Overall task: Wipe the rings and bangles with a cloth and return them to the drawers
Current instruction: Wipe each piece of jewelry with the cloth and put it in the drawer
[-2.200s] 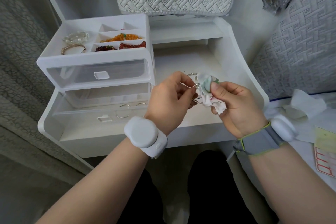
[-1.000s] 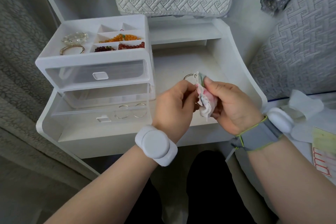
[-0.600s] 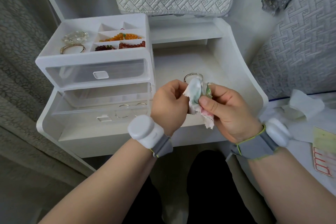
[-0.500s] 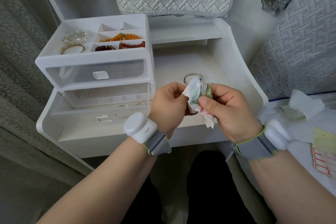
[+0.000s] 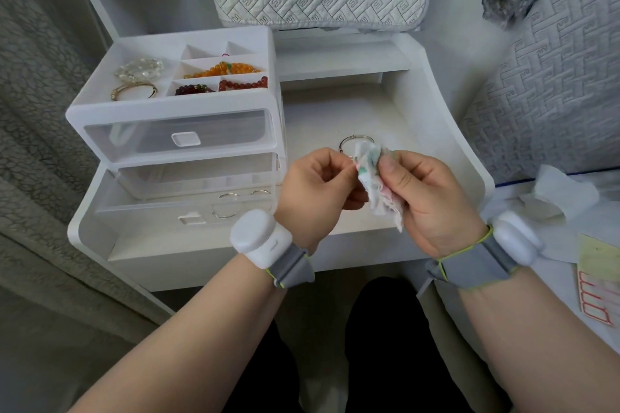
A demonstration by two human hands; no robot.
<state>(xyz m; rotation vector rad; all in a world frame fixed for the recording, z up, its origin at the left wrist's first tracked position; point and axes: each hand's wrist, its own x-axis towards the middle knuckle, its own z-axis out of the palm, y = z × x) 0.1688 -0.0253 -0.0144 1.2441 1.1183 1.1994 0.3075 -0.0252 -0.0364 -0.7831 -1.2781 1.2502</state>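
White cloth, blotched green and pink and frayed at its lower edge, is bunched between the thumb and curled fingers of the right hand. The left hand is curled too, its thumb and forefinger pinching into the cloth's left edge; any small piece inside the folds is hidden. The two hands meet at the cloth, just right of the drawer unit and above the white surface.

A thin silver bangle shows right of the drawer unit, behind the hands. Its near half is covered by the cloth, so I cannot tell whether it lies on the surface or is held.

The drawer unit is white plastic with clear, frosted fronts. Its bottom drawer is pulled out, and two thin silver rings show through it, blurred by the plastic. The unit's open top tray is split into compartments holding a gold bangle, a clear bead bracelet and strings of round orange beads and dark red beads.
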